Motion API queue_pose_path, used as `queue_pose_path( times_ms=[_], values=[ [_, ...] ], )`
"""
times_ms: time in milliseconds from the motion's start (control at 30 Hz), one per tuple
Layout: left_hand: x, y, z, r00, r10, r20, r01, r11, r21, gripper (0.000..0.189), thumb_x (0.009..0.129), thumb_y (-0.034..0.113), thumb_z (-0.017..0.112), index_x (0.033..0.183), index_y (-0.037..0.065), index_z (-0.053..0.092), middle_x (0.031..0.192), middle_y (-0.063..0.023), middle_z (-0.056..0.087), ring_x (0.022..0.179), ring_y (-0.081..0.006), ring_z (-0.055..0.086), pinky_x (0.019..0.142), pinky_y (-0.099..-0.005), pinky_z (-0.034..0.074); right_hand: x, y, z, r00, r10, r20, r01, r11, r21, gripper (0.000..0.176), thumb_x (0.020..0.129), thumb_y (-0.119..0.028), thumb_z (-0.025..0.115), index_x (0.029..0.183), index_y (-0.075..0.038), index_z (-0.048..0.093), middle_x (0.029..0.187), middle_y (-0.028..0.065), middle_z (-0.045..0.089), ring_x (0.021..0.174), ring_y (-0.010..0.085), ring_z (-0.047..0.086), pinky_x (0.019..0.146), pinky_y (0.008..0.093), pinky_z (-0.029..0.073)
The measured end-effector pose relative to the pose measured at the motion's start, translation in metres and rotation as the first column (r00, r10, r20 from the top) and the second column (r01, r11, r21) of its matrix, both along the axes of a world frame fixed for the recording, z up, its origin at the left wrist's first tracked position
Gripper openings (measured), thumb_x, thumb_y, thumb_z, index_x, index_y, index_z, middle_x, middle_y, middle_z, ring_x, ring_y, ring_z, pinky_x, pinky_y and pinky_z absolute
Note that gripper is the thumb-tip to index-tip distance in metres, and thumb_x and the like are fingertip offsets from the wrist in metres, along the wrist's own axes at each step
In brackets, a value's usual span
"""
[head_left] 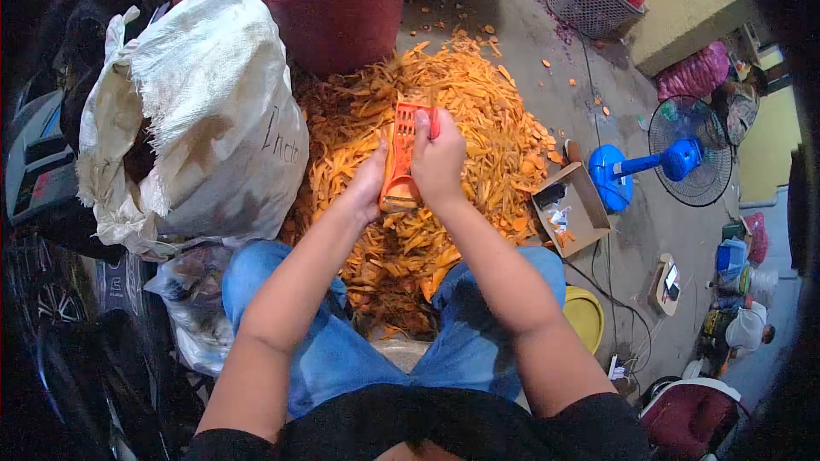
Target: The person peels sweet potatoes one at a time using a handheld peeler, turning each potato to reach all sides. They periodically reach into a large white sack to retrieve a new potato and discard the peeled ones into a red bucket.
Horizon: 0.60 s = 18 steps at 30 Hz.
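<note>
A large heap of orange peelings [504,119], like carrot peel, spreads over the floor in front of me and between my knees. My left hand [369,181] is closed along the side of a thick orange carrot [398,198], whose blunt brownish end faces me. Against the carrot lies a red slotted peeler [405,124], with rows of holes in its flat body. My right hand [440,158] is wrapped round the peeler's red handle, thumb on top. Both hands are close together above the heap. The peeler hides much of the carrot.
At left stands a white woven sack [213,119], with a dark red tub [320,13] behind it. To the right are a cardboard box [585,213], a blue fan [658,162] and cables on the floor. A grey basket [589,0] stands far right; a person [747,329] sits beyond.
</note>
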State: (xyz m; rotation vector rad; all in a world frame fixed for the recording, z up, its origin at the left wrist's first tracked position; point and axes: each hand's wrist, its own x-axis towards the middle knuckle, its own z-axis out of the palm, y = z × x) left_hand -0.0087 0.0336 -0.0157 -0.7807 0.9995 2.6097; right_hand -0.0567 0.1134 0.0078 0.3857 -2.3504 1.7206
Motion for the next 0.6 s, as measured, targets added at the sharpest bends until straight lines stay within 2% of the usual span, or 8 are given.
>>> queue_pose_path(
  times_ms=[133,200,233,267,333,400,467,600],
  values=[
    [0.003,0.0,0.008,0.996,-0.09,0.006,0.09,0.994,-0.066,0.038,0.086,0.035,0.022,0.103,0.008,0.044,0.09,-0.0077,0.055,0.073,-0.0175,0.057,0.062,-0.0308,0.048,0.0,0.0,0.0,0.996,-0.057,-0.07,0.063,0.994,0.087,0.015,0.076,-0.016,0.048,0.07,-0.001,0.046,0.058,0.0178,0.048,0.054,0.0358,0.047,0.048,0.0391,0.037],
    [0.006,0.001,0.012,0.995,-0.099,0.018,0.1,0.992,-0.079,0.039,0.086,0.036,0.023,0.102,0.008,0.044,0.088,-0.0075,0.056,0.07,-0.0172,0.057,0.059,-0.03,0.048,-0.008,0.003,-0.003,0.988,-0.107,-0.107,0.123,0.982,0.147,0.017,0.077,-0.017,0.047,0.071,-0.001,0.047,0.059,0.0166,0.049,0.054,0.0318,0.047,0.049,0.0367,0.037],
    [0.009,0.005,0.013,0.973,-0.22,0.07,0.227,0.967,-0.116,0.038,0.086,0.036,0.025,0.101,0.007,0.045,0.085,-0.0072,0.056,0.067,-0.0166,0.056,0.057,-0.0291,0.048,-0.015,0.006,-0.005,0.977,-0.155,-0.147,0.183,0.962,0.203,0.019,0.078,-0.018,0.046,0.072,0.0,0.048,0.06,0.0155,0.05,0.053,0.0278,0.047,0.051,0.0343,0.037],
    [0.013,0.009,0.014,0.933,-0.336,0.126,0.352,0.924,-0.147,0.038,0.085,0.037,0.026,0.1,0.007,0.046,0.082,-0.0068,0.056,0.064,-0.0159,0.056,0.054,-0.0283,0.047,-0.03,0.012,-0.006,0.96,-0.253,-0.123,0.27,0.952,0.144,0.017,0.077,-0.017,0.046,0.073,-0.001,0.049,0.06,0.0157,0.051,0.054,0.0299,0.049,0.051,0.0364,0.037],
    [0.026,0.029,0.026,0.909,-0.393,0.139,0.416,0.882,-0.224,0.038,0.084,0.038,0.032,0.096,0.006,0.047,0.073,-0.0064,0.056,0.059,-0.0149,0.055,0.053,-0.0275,0.046,-0.062,0.036,-0.018,0.908,-0.411,-0.083,0.418,0.901,0.115,0.015,0.076,-0.017,0.047,0.074,-0.002,0.049,0.06,0.0147,0.053,0.054,0.0297,0.051,0.05,0.0371,0.038],
    [0.03,0.032,0.04,0.832,-0.535,0.145,0.551,0.827,-0.11,0.04,0.084,0.039,0.03,0.096,0.004,0.047,0.073,-0.0069,0.056,0.059,-0.0148,0.055,0.054,-0.0274,0.046,-0.074,0.054,-0.029,0.877,-0.475,-0.075,0.481,0.865,0.142,0.016,0.076,-0.017,0.047,0.074,-0.001,0.05,0.059,0.0135,0.053,0.053,0.0274,0.051,0.051,0.0358,0.038],
    [0.024,0.022,0.029,0.877,-0.464,0.121,0.477,0.871,-0.118,0.041,0.084,0.039,0.029,0.096,0.004,0.046,0.074,-0.0071,0.056,0.059,-0.0151,0.055,0.054,-0.0277,0.047,-0.079,0.063,-0.028,0.868,-0.483,0.113,0.484,0.875,0.019,0.018,0.078,-0.017,0.047,0.072,0.001,0.049,0.057,0.0118,0.052,0.051,0.024,0.05,0.05,0.0336,0.037],
    [0.012,-0.002,0.003,0.976,-0.213,0.047,0.216,0.974,-0.066,0.042,0.084,0.039,0.027,0.097,0.004,0.045,0.075,-0.0077,0.055,0.06,-0.0163,0.055,0.055,-0.0293,0.047,-0.064,0.054,-0.003,0.922,-0.338,0.189,0.361,0.927,-0.101,0.021,0.078,-0.018,0.047,0.068,0.001,0.045,0.053,0.0071,0.044,0.049,0.0166,0.042,0.05,0.0304,0.035]
  ],
)
